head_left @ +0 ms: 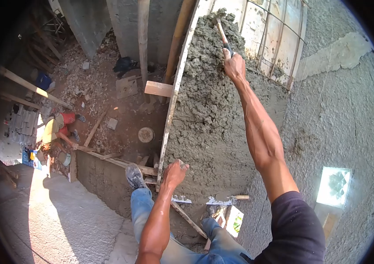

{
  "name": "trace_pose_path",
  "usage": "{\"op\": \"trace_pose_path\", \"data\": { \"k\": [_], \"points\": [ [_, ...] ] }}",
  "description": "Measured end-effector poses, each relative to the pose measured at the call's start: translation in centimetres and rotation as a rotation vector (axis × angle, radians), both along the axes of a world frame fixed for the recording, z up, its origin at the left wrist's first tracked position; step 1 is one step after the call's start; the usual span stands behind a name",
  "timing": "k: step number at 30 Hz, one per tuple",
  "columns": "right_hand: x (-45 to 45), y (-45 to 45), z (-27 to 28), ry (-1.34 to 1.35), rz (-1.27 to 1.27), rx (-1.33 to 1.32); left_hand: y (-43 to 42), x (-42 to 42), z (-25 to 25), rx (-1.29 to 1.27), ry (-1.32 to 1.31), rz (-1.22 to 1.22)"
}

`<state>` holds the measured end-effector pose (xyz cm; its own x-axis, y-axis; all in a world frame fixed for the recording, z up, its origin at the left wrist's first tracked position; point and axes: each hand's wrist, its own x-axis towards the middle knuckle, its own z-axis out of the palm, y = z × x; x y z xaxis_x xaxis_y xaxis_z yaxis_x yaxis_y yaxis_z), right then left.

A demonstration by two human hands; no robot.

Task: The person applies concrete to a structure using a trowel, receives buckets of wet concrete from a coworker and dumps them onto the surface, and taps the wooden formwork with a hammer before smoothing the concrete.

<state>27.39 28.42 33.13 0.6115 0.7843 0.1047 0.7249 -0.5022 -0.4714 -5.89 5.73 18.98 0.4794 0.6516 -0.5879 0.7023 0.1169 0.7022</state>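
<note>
My right hand [234, 66] grips the black handle of a hammer-like tool [223, 35]. Its head is partly sunk in the far end of a heap of wet concrete [204, 83], so its exact kind is unclear. The concrete lies along a sloping form, rough at the top and smoother lower down. Near the bottom of this form, by the long edge board [172, 110], is my left hand [175, 174] with its fingers curled. What those fingers hold, if anything, is hidden.
Steel rods [266, 35] cross pale panels beyond the concrete. To the left, a lower floor [94, 105] holds rubble, posts and a round bucket [146, 134]. Another person [55, 130] bends there. Two white-smeared flat tools [221, 201] lie near my feet, and a rough wall [336, 105] rises right.
</note>
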Motion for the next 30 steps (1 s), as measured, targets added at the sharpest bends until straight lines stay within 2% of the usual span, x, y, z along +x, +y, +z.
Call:
{"op": "trace_pose_path", "data": {
  "k": [4,6,8,9,11,14,16,18,19,20,22,24,26,30],
  "points": [
    [-3.0,-9.8,0.4,0.115,-0.090,0.332,-0.2,-0.2,-0.8,-0.016,-0.017,-0.022],
    [-1.6,-13.3,-3.2,0.078,-0.101,0.405,-0.2,-0.3,-0.9,0.000,-0.047,0.053],
    [0.1,-16.0,-6.8,0.000,-0.227,0.455,-0.5,-0.4,-2.0,0.019,-0.028,0.016],
    [1.6,-16.8,-8.1,0.004,-0.237,0.449,-0.9,-0.6,-2.4,0.040,-0.009,-0.012],
    [4.6,-16.7,-9.6,-0.039,-0.314,0.148,-1.5,-0.5,-2.7,0.044,0.005,-0.024],
    [2.7,-17.8,-6.5,0.079,-0.349,0.277,-1.6,0.0,-2.0,0.023,0.022,-0.045],
    [3.9,-18.1,-8.8,0.118,-0.354,0.344,-1.6,0.1,-1.7,0.011,0.032,-0.064],
    [6.2,-17.5,-9.8,-0.009,-0.260,0.118,-1.7,0.4,-1.8,-0.006,0.002,-0.046],
    [6.0,-17.1,-8.0,0.046,-0.298,0.080,-2.0,0.3,-1.7,-0.009,0.003,-0.055],
    [5.2,-16.8,-7.5,0.046,-0.299,0.082,-1.9,0.4,-1.7,-0.017,0.010,-0.054],
    [3.5,-17.3,-7.7,0.072,-0.327,0.312,-2.0,0.4,-1.6,-0.031,0.018,-0.078],
    [3.5,-17.3,-8.0,0.104,-0.340,0.303,-1.8,0.6,-1.6,-0.028,0.019,-0.070],
    [4.3,-17.1,-7.6,0.149,-0.304,0.072,-2.2,0.4,-1.6,-0.027,0.020,-0.090],
    [4.4,-17.7,-9.7,0.034,-0.287,0.079,-2.1,0.6,-2.4,-0.004,0.013,-0.090]
  ]
}}
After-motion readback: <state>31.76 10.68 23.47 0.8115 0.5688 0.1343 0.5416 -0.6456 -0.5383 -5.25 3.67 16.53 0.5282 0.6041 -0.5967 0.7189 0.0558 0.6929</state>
